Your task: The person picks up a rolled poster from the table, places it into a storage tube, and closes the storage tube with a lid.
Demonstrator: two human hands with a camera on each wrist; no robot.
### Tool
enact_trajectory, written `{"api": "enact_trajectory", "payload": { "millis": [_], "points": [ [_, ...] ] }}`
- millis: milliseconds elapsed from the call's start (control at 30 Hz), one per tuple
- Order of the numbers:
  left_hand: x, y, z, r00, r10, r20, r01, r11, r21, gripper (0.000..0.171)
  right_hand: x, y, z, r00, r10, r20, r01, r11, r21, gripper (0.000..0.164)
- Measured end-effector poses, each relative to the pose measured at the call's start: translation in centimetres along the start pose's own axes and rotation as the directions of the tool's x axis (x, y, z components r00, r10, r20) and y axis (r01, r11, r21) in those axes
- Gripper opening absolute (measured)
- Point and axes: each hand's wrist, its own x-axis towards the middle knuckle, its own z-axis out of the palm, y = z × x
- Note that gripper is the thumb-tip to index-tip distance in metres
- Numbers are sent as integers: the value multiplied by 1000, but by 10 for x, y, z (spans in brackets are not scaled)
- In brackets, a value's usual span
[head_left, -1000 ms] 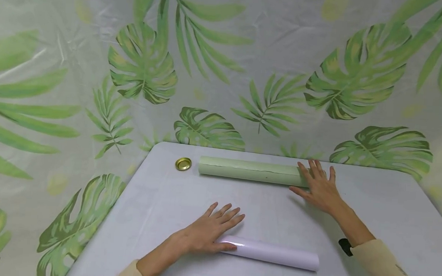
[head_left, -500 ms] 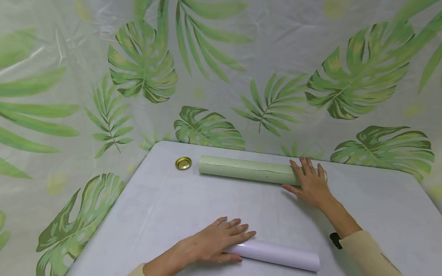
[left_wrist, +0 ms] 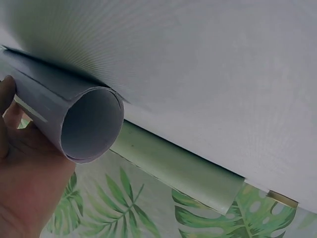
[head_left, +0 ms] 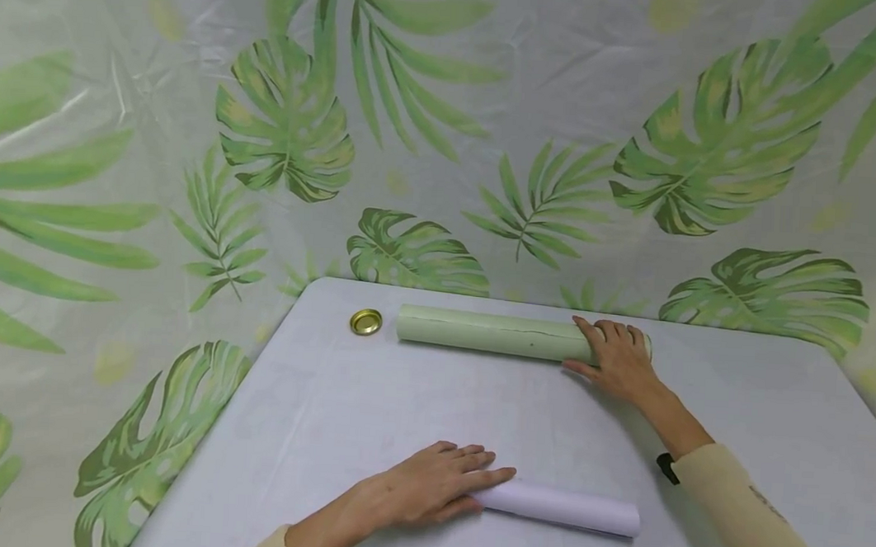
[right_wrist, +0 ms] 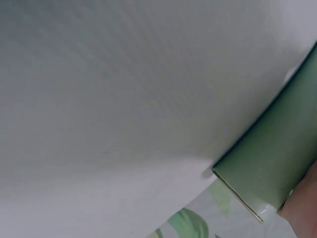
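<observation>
A white rolled sheet of paper lies near the front of the table. My left hand holds its left part from above, thumb on the near side and fingers over the far side. In the left wrist view the hollow end of that white roll shows beside my palm. Farther back, a light green paper roll lies lengthwise, its sheet edge running along the top. My right hand grips its right end, fingers curled over the top and thumb at the near side. Much of that hand is out of frame in the right wrist view.
A small gold round lid sits just left of the green roll. Both rolls rest on a white-covered table. Behind its back edge hangs a leaf-patterned curtain.
My left hand has slid right along the white roll and its spread fingers have drawn together. The right hand has moved slightly left and its fingers have curled over the green roll.
</observation>
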Motion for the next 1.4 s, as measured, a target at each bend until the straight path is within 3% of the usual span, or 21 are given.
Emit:
{"api": "enact_trajectory", "payload": {
  "millis": [200,467,633,767,900,1033,1200,1400],
  "points": [
    [0,0,1,998,27,-64,-25,999,26,51,5,1,0,999,37,35,-37,999,6,79],
    [0,-1,2,995,35,-95,-32,999,35,49,5,1,0,999,36,24,-37,999,18,74],
    [0,-2,2,989,34,-141,-35,999,-3,47,-2,1,0,998,27,-49,-26,1000,11,73],
    [-3,-4,1,984,23,-179,-28,999,-22,47,-9,4,-5,986,-22,-164,21,1000,-4,74],
    [-9,-7,-1,977,-11,-214,-2,998,-61,46,-20,12,-16,961,-82,-264,73,996,-42,74],
    [-17,-17,-4,970,-45,-240,22,995,-98,46,-37,23,-30,955,-68,-289,56,997,-48,76],
    [-31,-36,-11,958,-88,-271,53,989,-136,47,-56,36,-48,932,-60,-357,37,997,-70,95],
    [-52,-60,-22,928,-195,-316,147,974,-171,48,-75,50,-65,917,-60,-395,20,994,-105,96]
  ]
}}
